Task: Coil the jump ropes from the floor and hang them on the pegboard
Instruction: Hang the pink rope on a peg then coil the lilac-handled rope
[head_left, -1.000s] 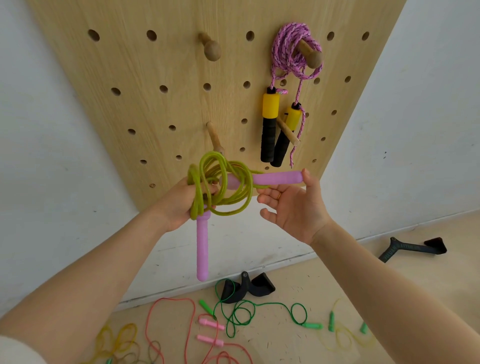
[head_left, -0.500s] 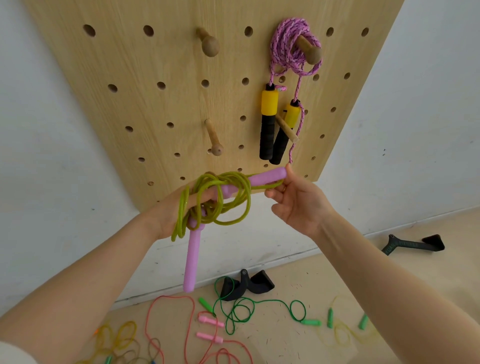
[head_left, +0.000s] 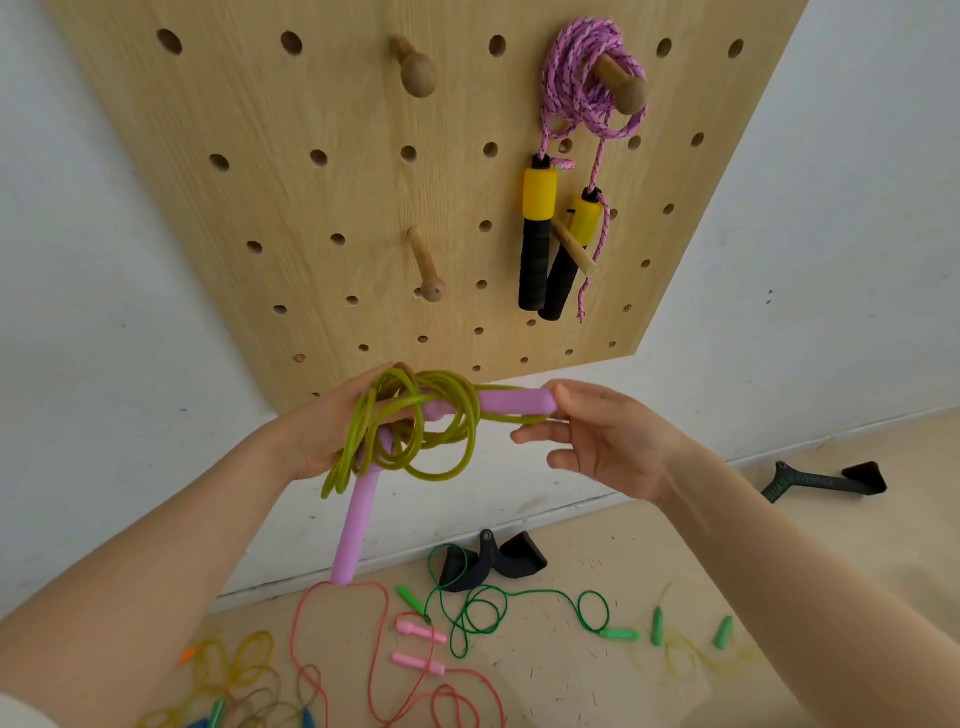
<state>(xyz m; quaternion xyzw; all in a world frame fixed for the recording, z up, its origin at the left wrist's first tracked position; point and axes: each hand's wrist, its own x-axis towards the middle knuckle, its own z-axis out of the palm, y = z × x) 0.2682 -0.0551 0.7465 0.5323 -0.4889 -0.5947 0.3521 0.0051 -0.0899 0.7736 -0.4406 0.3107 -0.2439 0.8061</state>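
- Below the pegboard (head_left: 311, 182), the left hand (head_left: 332, 431) grips a coiled olive jump rope (head_left: 426, 431).
- The right hand (head_left: 608, 441) pinches one purple handle (head_left: 514, 402) by its end.

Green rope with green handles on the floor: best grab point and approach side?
Probably the bunched loops of the green rope, from straight above. It lies flat and sprawled, handles far apart, with a black strap handle close behind near the wall, so the top and front are open.
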